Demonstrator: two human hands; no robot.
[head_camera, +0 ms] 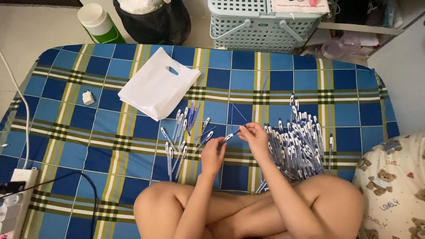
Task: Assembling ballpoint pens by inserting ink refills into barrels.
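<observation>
**Both hands closed on one pen above the checked mat**

The left hand (213, 156) had its fingers curled in, gripping the lower part of a slim blue-and-white plastic pen (231, 135). The right hand (254, 136) met it from the other side, thumb and fingertips pinched tight around the pen's upper end. The pen lay tilted between the two hands, just above the blue, yellow and green checked mat (88, 132); at this distance it was hard to tell whether the right fingers held a cap, a refill or the barrel itself.

Just right of the right hand lay a dense heap of blue-and-white pens (299, 141), its near edge touching the person's forearm. Left of the left hand a smaller scatter of finished-looking pens (179, 137) lay spread on the mat, and a few thin blue refill tubes (237, 111) rested beyond the fingers. A flat white plastic carrier bag (155, 86) sat further back on the left, with a small white plug adapter (88, 98) well apart from it. Nothing stood between the hands and the pen.
</observation>
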